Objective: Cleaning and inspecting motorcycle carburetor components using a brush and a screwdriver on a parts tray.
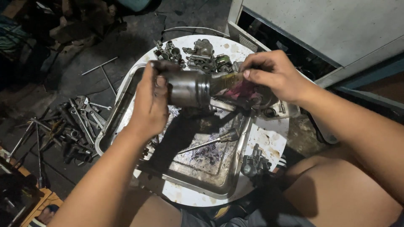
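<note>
My left hand (150, 103) grips a dark, greasy metal cylinder (187, 88) and holds it sideways above a steel tray (210, 185). My right hand (275, 73) pinches a pink rag (242, 89) against the cylinder's right end, where a grimy glass-like neck shows. The tray rests on a round white table (269, 141). A thin metal shaft with a conical tip (210, 143) lies in the tray below the cylinder.
Several carburettor-like metal parts (198, 54) sit at the table's far edge and one (253, 164) at its near right. Wrenches and sockets (75, 126) lie scattered on the dark floor to the left. A grey cabinet (328, 29) stands at the upper right.
</note>
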